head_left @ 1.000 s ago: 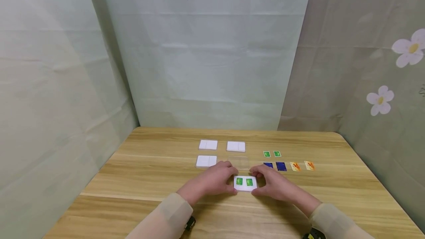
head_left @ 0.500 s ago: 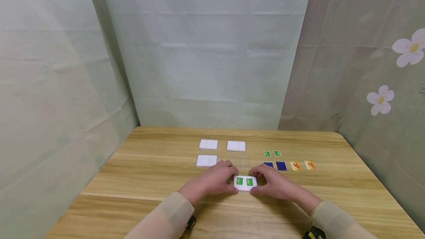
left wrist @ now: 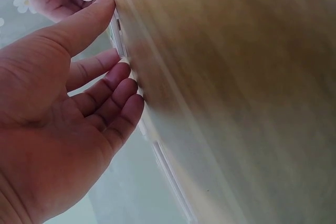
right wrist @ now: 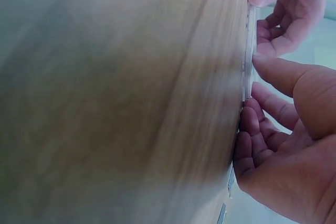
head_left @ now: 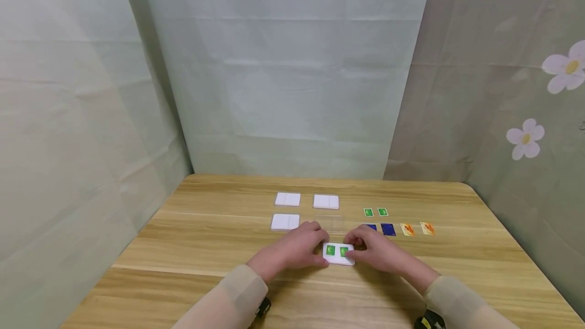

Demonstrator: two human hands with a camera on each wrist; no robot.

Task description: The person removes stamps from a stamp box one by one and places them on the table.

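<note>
A flat white case [head_left: 337, 260] lies near the middle of the table, bearing two small green cards, the left one [head_left: 330, 251] and the right one [head_left: 344, 252]. My left hand [head_left: 301, 245] holds its left end, thumb at the near corner and index finger at the far one. At the other end, my right hand [head_left: 377, 249] rests its thumb on the right green card, with the forefinger by the far edge. From the side, the left wrist view shows my left thumb and fingertips [left wrist: 122, 62] at the thin case's edge. In the right wrist view the case [right wrist: 249, 51] appears edge-on.
Three white cases, one front left [head_left: 285, 222], one back left [head_left: 288, 199] and one back right [head_left: 326, 201], lie beyond the hands. A clear lid [head_left: 330, 223] sits near them. Rightward are green cards [head_left: 368, 212], blue cards [head_left: 388, 229] and orange cards [head_left: 408, 229].
My right thumb has shifted from the near right corner of the white case onto the right green card. My left hand keeps its hold; the case stays in place.
</note>
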